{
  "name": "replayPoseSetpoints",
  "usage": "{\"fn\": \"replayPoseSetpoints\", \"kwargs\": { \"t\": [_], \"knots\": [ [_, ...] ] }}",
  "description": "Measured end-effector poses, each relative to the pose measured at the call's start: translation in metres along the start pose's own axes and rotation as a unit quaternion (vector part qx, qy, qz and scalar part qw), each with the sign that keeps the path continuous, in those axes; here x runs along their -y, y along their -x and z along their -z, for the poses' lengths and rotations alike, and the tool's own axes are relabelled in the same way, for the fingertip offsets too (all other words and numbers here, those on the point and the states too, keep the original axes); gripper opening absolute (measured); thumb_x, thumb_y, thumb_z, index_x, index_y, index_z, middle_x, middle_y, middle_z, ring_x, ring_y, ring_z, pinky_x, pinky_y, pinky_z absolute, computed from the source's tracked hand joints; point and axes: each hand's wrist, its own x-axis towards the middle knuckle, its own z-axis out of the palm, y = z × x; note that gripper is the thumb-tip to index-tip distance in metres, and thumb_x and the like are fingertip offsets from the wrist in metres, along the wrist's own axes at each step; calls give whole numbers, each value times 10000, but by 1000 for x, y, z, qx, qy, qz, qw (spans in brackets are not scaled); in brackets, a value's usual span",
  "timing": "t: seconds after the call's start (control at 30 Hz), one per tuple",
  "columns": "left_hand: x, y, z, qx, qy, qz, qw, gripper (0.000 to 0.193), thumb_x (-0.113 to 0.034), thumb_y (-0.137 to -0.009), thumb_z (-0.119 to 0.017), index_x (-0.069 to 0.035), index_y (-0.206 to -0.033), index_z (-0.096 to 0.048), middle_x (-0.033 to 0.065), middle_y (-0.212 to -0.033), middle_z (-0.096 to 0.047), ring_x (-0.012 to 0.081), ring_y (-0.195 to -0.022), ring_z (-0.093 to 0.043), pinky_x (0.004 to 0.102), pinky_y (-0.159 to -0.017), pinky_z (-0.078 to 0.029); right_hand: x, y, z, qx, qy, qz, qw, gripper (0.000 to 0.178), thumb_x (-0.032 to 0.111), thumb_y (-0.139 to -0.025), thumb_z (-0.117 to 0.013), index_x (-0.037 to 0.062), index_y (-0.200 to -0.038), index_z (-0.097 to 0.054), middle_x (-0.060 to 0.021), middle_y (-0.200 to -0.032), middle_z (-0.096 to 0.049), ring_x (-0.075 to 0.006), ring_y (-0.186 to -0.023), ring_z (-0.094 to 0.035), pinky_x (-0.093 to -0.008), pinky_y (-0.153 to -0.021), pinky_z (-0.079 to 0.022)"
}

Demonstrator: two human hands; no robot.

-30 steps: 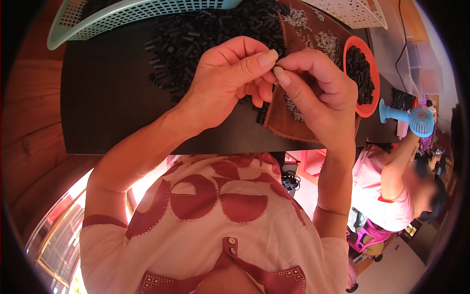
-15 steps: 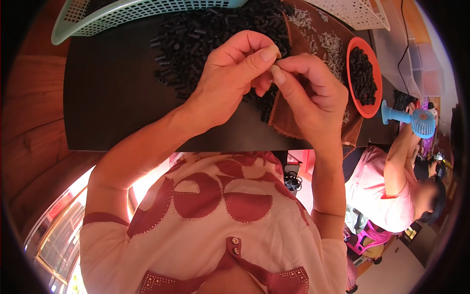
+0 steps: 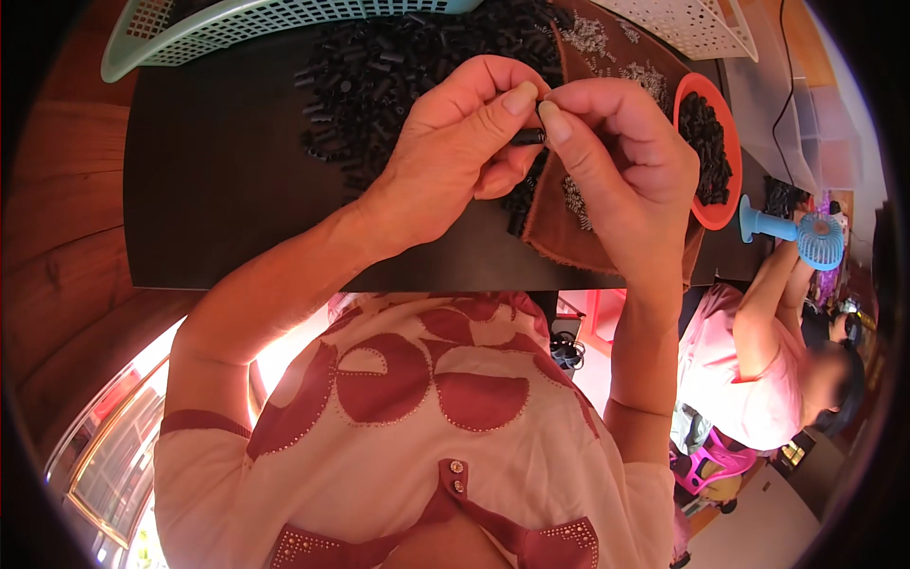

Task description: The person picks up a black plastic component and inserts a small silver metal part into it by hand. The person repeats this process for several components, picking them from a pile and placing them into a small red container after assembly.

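Note:
My left hand [image 3: 464, 142] and my right hand [image 3: 630, 161] meet fingertip to fingertip above the table. Each is closed in a pinch. A short black tube [image 3: 528, 137] shows between the fingers of my left hand, below the thumb. Between the two thumb tips there is a dark bit; what my right fingers grip there is too small to make out. Behind my left hand spreads a heap of similar black tubes [image 3: 379, 71]. Under my right hand lies a brown cloth [image 3: 559, 223] with small shiny metal springs [image 3: 585, 38] scattered over it.
A red bowl [image 3: 736, 152] of black tubes stands right of the cloth. A green basket [image 3: 275, 38] and a white basket [image 3: 687, 28] line the far edge of the dark table [image 3: 218, 190]. Beyond the bowl are a blue fan [image 3: 817, 239] and a person in pink [image 3: 739, 379].
My right hand has shifted slightly to the right, its fingertips rising a little. A black tube now shows between the fingers of my left hand, which has hardly moved.

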Motion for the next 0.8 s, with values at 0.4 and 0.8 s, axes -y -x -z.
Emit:
{"fn": "replayPoseSetpoints", "kwargs": {
  "t": [0.4, 0.8],
  "knots": [
    [0, 4, 0, -6, -16, -16, 1000, 213, -222, -961, -522, -54, -1088, -493, -4, -796, -506, 32, -561, -408, 172, -429, -266, -7, 11, -1, 5, 83, 52, 995, 138, 118, -839, -672, 35, -896, -578, -58, -680, -553, -133, -554, -535, -265, -509, -430],
    [-9, -1, -6, 26, -58, 8, 998, 355, -380, -991, -404, -62, -909, -539, 28, -648, -508, 84, -495, -404, 219, -438, -285, -2, -7, 5, 29, 121, 164, 979, 35, 1, -871, -608, -11, -898, -590, -25, -722, -586, -59, -649, -529, -183, -574, -413]
  ]
}}
